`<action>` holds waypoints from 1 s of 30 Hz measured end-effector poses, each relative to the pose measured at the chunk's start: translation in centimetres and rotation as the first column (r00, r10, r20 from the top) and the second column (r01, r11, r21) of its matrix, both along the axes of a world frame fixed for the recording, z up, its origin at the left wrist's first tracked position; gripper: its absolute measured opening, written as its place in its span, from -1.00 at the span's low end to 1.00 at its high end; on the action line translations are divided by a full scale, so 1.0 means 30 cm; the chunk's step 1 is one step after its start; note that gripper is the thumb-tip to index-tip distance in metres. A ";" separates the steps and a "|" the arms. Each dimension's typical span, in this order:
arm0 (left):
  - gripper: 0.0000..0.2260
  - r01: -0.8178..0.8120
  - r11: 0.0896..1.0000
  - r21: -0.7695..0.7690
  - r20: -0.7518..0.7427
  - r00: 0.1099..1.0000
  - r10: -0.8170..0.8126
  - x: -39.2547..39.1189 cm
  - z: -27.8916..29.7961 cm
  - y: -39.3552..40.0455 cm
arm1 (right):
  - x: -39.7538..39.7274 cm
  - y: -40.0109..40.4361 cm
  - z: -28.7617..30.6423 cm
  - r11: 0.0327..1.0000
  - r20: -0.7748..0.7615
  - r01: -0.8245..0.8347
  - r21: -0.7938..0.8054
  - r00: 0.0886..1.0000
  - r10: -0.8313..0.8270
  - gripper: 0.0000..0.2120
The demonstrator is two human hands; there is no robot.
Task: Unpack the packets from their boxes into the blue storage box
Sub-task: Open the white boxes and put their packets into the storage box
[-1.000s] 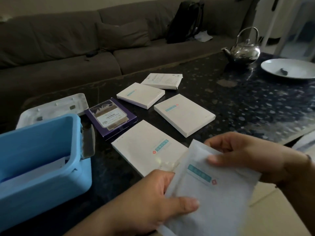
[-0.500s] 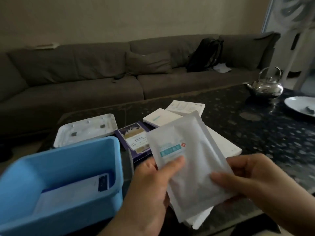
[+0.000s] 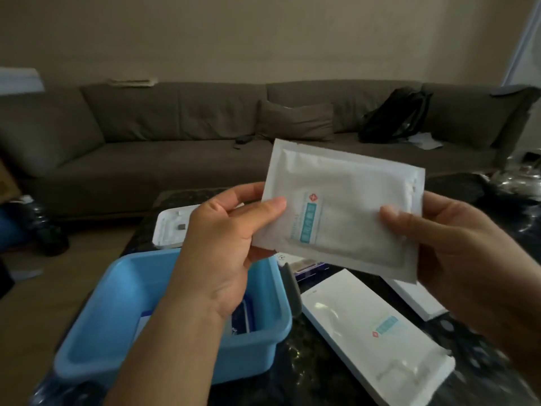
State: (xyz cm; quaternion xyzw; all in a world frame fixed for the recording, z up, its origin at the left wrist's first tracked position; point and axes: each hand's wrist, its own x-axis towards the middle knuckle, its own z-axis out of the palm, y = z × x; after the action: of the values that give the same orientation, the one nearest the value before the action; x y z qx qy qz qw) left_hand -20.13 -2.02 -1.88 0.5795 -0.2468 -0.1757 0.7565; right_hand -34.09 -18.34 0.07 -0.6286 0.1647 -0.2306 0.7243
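Over the table: both hands have the white sachet (image 3: 336, 212) up in the air now, lifted well clear of the dark speckled tabletop (image 3: 316, 358); a second ago it was low by the boxes, so it's come up and swung round to sit sideways

Left hand: left hand (image 3: 222, 244) pinches the sachet's left edge, thumb on the front face, fingers curled behind; nothing else in that grip

Right hand: right hand (image 3: 456, 247) pinches the right edge the same way, thumb on top and fingers tucked behind the pack

Sachet: sealed, flat, blue label with a little red cross; held above and just behind the blue storage box (image 3: 175, 341), not in it yet

Blue box: open, sitting on the near left of the table; something white with blue print already lies in the bottom, partly hidden by the left forearm; its white lid (image 3: 172, 227) lies just beyond it

Boxes: one flat white carton (image 3: 377, 341) lies right beside the storage box, another white carton (image 3: 418, 297) behind it under the right hand; a purple-edged box (image 3: 307, 266) peeks out under the sachet

What it means: looks like this packet is out of its carton and only the drop into the box is left; guessing a short move down and left does it; cartons on the table suggest plenty more to unpack
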 end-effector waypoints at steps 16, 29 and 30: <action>-0.91 -0.354 0.900 0.254 0.245 0.924 0.294 0.279 -0.009 0.325 | 0.324 0.190 -0.004 0.832 -0.312 -0.316 -0.456 0.932 0.183 -0.87; -0.84 -0.469 0.598 0.650 0.347 0.883 0.316 0.420 -0.127 0.459 | 0.529 0.311 -0.131 0.769 -0.692 -0.554 -0.320 0.690 0.209 -0.87; -0.84 -0.463 0.593 0.659 0.342 0.887 0.311 0.420 -0.131 0.463 | 0.536 0.321 -0.145 0.777 -0.714 -0.559 -0.289 0.667 0.215 -0.87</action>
State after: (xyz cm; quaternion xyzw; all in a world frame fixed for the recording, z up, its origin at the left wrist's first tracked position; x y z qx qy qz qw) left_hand -7.52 11.88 -5.81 0.8837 -0.0956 -0.0329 0.4570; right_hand -18.00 -8.71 -4.28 -0.8489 0.1970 0.1318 0.4725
